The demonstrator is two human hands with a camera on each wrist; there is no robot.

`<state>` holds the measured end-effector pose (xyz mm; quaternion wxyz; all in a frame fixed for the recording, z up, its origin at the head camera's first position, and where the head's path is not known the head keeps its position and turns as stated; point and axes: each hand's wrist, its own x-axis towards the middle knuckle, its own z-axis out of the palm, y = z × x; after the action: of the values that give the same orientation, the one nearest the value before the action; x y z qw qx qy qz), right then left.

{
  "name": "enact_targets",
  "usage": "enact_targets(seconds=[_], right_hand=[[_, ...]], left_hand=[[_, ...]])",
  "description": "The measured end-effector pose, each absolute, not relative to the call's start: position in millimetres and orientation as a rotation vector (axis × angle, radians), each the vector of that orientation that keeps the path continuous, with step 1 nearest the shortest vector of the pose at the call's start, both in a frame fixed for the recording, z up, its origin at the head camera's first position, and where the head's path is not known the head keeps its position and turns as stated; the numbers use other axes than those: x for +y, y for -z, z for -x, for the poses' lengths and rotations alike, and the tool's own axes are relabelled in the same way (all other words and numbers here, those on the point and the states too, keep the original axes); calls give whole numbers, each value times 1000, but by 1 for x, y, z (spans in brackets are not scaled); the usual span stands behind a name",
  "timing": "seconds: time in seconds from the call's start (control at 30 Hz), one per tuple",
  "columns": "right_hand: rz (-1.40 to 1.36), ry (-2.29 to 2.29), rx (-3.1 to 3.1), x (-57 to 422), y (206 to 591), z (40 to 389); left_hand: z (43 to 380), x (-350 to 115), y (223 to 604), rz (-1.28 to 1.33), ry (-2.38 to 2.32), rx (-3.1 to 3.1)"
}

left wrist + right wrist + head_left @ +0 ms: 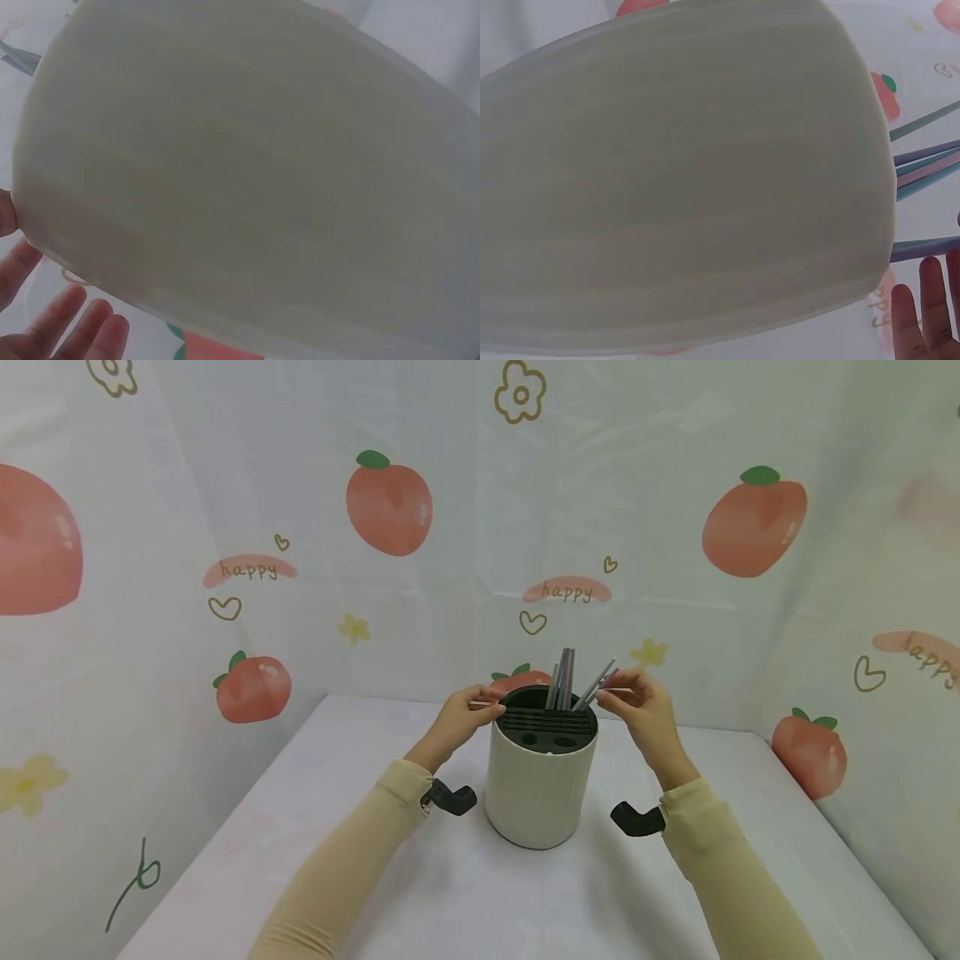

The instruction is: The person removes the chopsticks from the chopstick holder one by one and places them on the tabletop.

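Note:
A cream-white round knife-and-utensil holder (536, 797) stands upright on the table, its black slotted insert (546, 722) at the top. Several slim chopsticks (562, 681) in grey, purple, blue and pink tones rise from its rear opening. My left hand (461, 718) holds the holder's left rim between thumb and forefinger; in the left wrist view the other fingers (88, 330) are spread beside the wall. At the right rim my right hand (641, 710) pinches a pair of chopsticks (596, 683) that lean right, their lower ends inside the holder. The right thumb is out of the right wrist view.
A white-covered table (420, 893) lies under the holder. Behind it and at both sides hangs a white curtain (465, 610) printed with peaches, flowers and "happy". Black wrist mounts (637, 818) sit on both sleeves near the holder's sides.

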<state>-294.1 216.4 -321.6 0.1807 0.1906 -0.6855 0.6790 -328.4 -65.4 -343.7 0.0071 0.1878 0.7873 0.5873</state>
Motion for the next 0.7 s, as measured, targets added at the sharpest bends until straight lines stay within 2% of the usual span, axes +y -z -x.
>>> enact_targets(seconds=[0.7], right_hand=[[-542,-1982,-1915,214,325,300]], left_hand=[[329,-61,349,-375,-2064,2189]])
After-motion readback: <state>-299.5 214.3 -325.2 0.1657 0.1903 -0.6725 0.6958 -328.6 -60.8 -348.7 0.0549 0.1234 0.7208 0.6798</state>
